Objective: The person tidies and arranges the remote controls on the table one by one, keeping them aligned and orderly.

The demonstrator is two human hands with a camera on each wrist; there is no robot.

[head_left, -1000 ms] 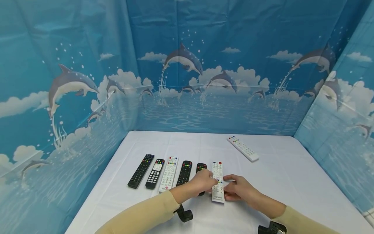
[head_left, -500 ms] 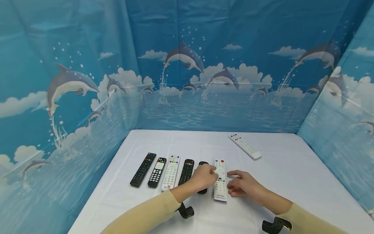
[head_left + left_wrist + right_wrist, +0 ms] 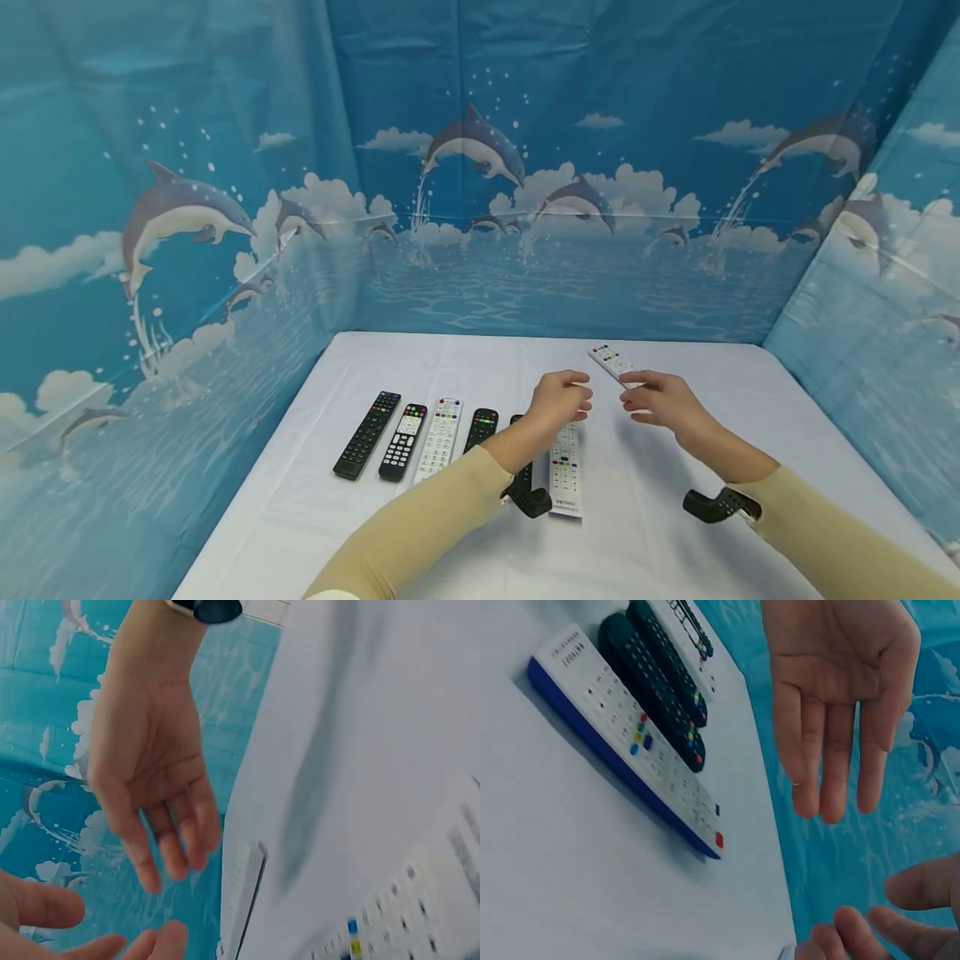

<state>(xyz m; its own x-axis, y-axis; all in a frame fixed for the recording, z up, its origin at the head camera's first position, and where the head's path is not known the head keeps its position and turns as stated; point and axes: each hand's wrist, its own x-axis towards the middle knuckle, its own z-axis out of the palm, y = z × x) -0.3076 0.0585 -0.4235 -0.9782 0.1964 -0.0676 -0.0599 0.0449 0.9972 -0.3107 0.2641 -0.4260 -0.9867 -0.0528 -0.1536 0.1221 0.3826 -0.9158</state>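
My left hand (image 3: 558,400) is raised over the table with loosely bent fingers, holding nothing. Beneath its wrist lies a white remote control (image 3: 566,475), whose far end the hand hides in the head view; its blue side edge shows in the right wrist view. My right hand (image 3: 663,404), empty too, hovers just in front of another white remote control (image 3: 611,360) lying slanted at the back and covers its near end. The two palms face each other in the wrist views, fingers relaxed and apart from anything.
Left of the near white remote runs a row: a long black remote (image 3: 367,436), a black one with white keys (image 3: 403,443), a white one (image 3: 442,433), and two more black ones (image 3: 481,427), partly behind the left arm. A dolphin-print curtain (image 3: 555,283) encloses the white table (image 3: 637,542).
Both hands have left the near white remote, which now lies at the right end of the row. They have risen and moved forward toward the slanted white remote.
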